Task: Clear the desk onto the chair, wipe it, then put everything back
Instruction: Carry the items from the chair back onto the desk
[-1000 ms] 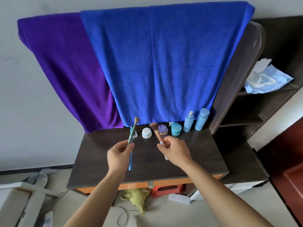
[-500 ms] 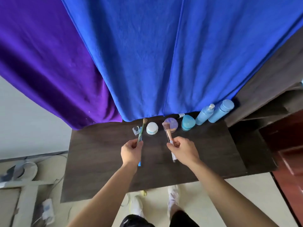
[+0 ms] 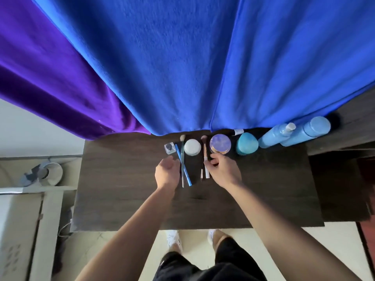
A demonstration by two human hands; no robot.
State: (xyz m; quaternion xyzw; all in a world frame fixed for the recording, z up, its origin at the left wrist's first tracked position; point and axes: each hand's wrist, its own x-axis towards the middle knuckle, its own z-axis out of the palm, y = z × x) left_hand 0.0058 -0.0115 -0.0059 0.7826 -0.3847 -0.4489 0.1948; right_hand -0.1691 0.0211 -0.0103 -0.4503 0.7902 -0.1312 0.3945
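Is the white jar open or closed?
Closed: the white jar on the desk shows a smooth round lid, no contents.

Free room and obstacles on the dark desk (image 3: 121,199). The lower half and the left third of the top lie bare, open to a hand coming from the bottom of the frame. Along the upper edge a row blocks passage: small square jar (image 3: 170,148), white jar (image 3: 192,147), purple-lidded jar (image 3: 220,144), teal container (image 3: 247,143), 2 blue bottles (image 3: 292,134). Brushes (image 3: 183,165) and (image 3: 205,163) lie at centre, between the left hand (image 3: 167,173) and right hand (image 3: 223,169). The blue cloth (image 3: 182,67) hangs down to the row, closing the space above it.
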